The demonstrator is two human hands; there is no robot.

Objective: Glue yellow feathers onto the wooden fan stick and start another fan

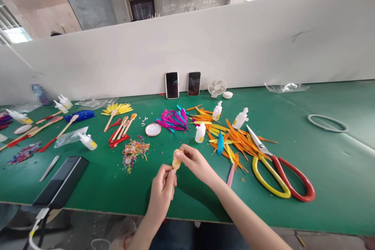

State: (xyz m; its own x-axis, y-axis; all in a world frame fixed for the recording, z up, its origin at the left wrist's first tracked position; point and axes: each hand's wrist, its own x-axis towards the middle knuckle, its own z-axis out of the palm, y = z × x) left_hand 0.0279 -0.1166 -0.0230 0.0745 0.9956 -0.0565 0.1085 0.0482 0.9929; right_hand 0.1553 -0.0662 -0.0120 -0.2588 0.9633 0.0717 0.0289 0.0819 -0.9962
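Near the table's front middle, my left hand (163, 189) pinches the lower end of a small tan wooden piece (176, 161), shaped like a spoon head. My right hand (191, 160) has its thumb and fingers on the upper right side of the same piece. Small orange-yellow bits seem to cover its face. To the left lies a pile of colourful clippings (134, 151), with a round white dish (152, 129) behind it. A white glue bottle (200, 133) stands just beyond my right hand. Orange and yellow feathers (243, 140) spread to the right.
Large scissors (274, 160) with red and yellow handles lie on the green table (331, 156) at right. Two phones (172, 85) and a small fan (217, 87) lean by the white partition (140, 58). A black power bank (61, 181) and decorated wooden spoons (119, 129) are at left.
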